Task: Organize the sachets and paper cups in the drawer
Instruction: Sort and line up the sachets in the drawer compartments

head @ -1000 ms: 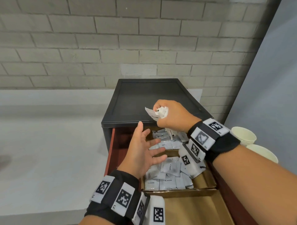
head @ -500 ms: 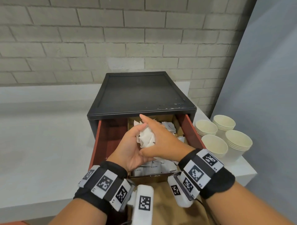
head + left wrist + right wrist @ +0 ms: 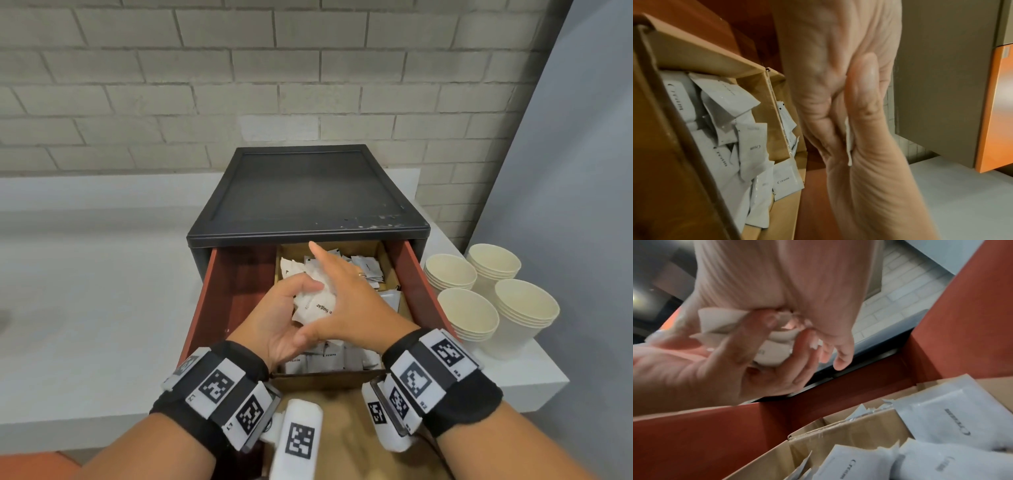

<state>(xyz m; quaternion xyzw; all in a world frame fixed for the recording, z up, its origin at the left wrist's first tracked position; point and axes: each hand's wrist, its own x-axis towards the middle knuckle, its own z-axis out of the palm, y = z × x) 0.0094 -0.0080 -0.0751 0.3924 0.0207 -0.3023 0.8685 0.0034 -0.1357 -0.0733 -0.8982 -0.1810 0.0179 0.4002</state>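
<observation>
**Operator:** I've got a bunch of white sachets (image 3: 313,305) sandwiched between my two palms, above the open drawer (image 3: 236,294). My left hand (image 3: 277,320) is cupped beneath with its fingers curled up round the bunch. My right hand (image 3: 346,308) lies flat on top, fingers mostly straight, index pointing toward the back.

**Observer:** And everything else?

**Operator:** More sachets (image 3: 748,146) marked "Cream" lie loose in the cardboard tray (image 3: 748,68) inside the drawer. The paper cups (image 3: 493,301) stand in stacks on the counter (image 3: 534,370), right of the black cabinet (image 3: 308,192), none yet in the drawer.

**Observer:** What worries you?

**Operator:** The bunch is crumpled and uneven, so I'd guess a packet could squirt out at the side if I ease the pressure unevenly, landing in the wrong compartment or the bare red part of the drawer. One reads "Sugar", so mixing kinds looks likely too.
</observation>
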